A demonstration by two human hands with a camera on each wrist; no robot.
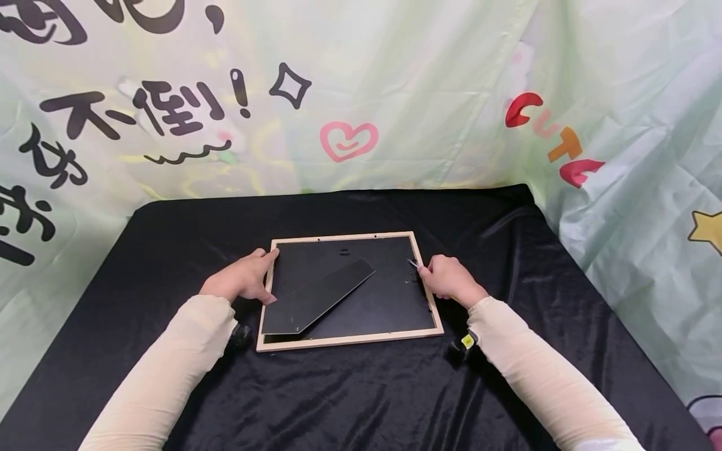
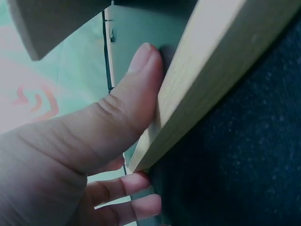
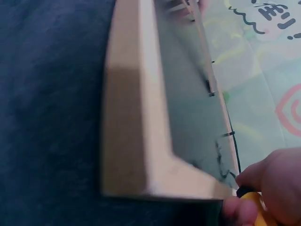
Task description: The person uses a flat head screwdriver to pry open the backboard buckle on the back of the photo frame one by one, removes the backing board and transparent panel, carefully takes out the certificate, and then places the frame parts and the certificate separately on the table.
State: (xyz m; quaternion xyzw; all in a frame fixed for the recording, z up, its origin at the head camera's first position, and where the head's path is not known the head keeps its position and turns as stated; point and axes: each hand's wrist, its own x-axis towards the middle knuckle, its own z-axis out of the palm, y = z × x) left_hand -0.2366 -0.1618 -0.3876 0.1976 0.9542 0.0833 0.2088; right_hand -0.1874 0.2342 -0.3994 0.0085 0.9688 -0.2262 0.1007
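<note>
A picture frame (image 1: 351, 341) with a pale wooden rim lies face down on the black cloth, showing its black backboard (image 1: 383, 300). My left hand (image 1: 239, 277) grips the frame's left rail, thumb (image 2: 141, 70) over the inner edge and other fingers along the outer side. At the right rail, my right hand (image 1: 448, 279) holds a screwdriver with a yellow and black handle (image 3: 249, 200), its metal tip (image 1: 413, 264) at the rail's inner edge. Most of the handle is hidden by the hand. Small dark tabs (image 1: 430, 309) sit along the rim.
A black easel stand (image 1: 327, 294) slants across the backboard, its wide end near the lower-left corner. A small hanger (image 1: 345, 252) sits near the top edge. The black-clothed table (image 1: 338, 401) meets a printed fabric backdrop (image 1: 423, 125) behind and at the right.
</note>
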